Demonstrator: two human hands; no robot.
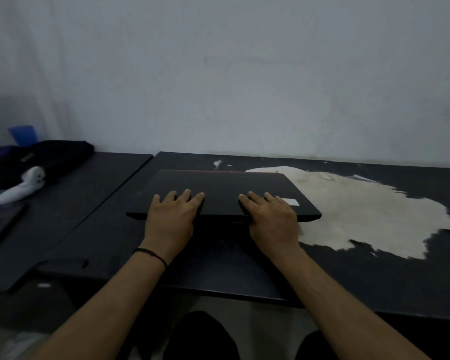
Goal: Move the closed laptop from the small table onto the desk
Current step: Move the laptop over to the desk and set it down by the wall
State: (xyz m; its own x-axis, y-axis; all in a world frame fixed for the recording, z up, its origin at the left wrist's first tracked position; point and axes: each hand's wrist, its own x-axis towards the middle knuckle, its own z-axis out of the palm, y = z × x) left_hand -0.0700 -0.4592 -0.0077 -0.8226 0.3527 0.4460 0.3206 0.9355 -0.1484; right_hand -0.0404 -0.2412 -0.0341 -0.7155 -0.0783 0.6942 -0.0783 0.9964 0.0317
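Note:
A closed black laptop [224,193] with a small white sticker at its near right corner rests on the dark desk top [348,276], in the middle of the view. My left hand [173,216] holds the laptop's near edge left of centre, fingers spread flat on the lid. My right hand [269,216] holds the same edge right of centre in the same way. Both thumbs are hidden below the edge. The near edge looks slightly raised, with shadow under it.
A second dark table top [70,203] adjoins on the left, separated by a narrow gap. At its far left lie a black cloth [50,159], a white controller [24,185] and a blue cup [24,135]. A large pale worn patch [361,214] covers the desk to the right. A wall stands behind.

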